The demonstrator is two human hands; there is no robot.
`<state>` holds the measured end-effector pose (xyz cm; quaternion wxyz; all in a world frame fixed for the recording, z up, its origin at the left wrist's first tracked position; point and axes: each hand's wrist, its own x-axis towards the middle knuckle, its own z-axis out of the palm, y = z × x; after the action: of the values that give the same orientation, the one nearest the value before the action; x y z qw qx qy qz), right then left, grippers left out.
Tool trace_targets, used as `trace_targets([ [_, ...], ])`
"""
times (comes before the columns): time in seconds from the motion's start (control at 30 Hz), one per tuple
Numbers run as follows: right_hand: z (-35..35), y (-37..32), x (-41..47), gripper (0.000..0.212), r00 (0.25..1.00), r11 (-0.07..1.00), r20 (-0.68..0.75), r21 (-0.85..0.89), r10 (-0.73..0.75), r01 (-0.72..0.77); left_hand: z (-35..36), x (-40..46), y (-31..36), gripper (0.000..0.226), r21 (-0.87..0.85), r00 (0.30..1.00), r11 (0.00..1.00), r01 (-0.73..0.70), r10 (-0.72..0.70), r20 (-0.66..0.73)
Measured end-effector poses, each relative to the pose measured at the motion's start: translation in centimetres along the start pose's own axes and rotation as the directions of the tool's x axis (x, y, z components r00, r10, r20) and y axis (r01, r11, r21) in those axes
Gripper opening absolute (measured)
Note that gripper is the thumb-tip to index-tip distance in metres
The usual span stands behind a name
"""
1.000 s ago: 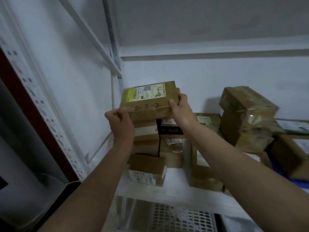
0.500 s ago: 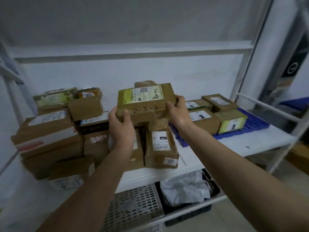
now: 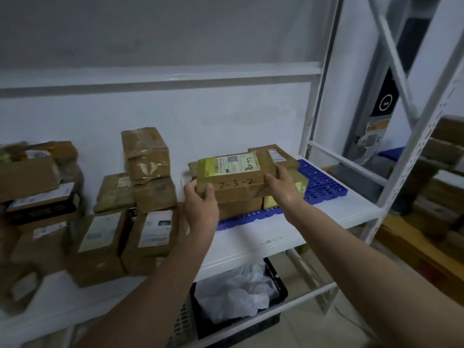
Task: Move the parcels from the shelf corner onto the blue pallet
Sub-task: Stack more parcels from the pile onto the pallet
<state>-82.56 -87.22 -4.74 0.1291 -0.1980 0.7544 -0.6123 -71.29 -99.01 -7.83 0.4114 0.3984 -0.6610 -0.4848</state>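
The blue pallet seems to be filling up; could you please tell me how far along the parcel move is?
Done: a few parcels already sit on the blue pallet. In hand: left hand and right hand hold the parcel marked 2-3-2 over them. Left: many parcels remain in the corner pile.

— What's on that white shelf?

— A blue pallet lies flat at its right end, its grid top showing. A few brown parcels already sit on it, one with a yellow side and one under it at the front.

— And to the left?

— A crowd of cardboard parcels straight on the shelf board. Two upright ones with white labels stand side by side near the front edge. Behind them is a stack topped by a taped box. Further left more boxes pile up, blurred, a black one among them.
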Motion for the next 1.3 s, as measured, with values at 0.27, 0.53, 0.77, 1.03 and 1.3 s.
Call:
trace_targets([
  [0.27,-5.7,4.3,4.7,0.044,0.999,0.997,0.016,0.053,0.052,-0.053,8.2,-1.4,-0.5,0.034,0.043,0.999,0.999,-0.02,0.019,0.033],
  [0.53,-9.5,7.4,10.9,0.042,0.991,0.991,-0.054,0.067,0.12,-0.117,15.6,0.6,-0.2,0.026,0.063,0.996,0.997,-0.042,0.037,0.076],
  [0.77,-12.8,7.5,19.1,0.022,0.976,0.987,-0.148,0.068,0.158,-0.149,22.7,5.1,0.7,0.016,-0.025,0.977,0.997,-0.078,0.081,0.195],
  [1.03,-17.5,8.6,26.9,0.02,0.942,0.985,-0.287,0.057,0.174,-0.165,31.1,8.1,1.3,0.015,-0.013,0.94,0.997,-0.07,0.071,0.334],
  [1.3,-21.8,10.7,35.8,0.029,0.922,0.982,-0.339,0.055,0.189,-0.181,39.5,11.8,2.7,0.017,0.03,0.91,0.989,-0.145,0.121,0.398],
])
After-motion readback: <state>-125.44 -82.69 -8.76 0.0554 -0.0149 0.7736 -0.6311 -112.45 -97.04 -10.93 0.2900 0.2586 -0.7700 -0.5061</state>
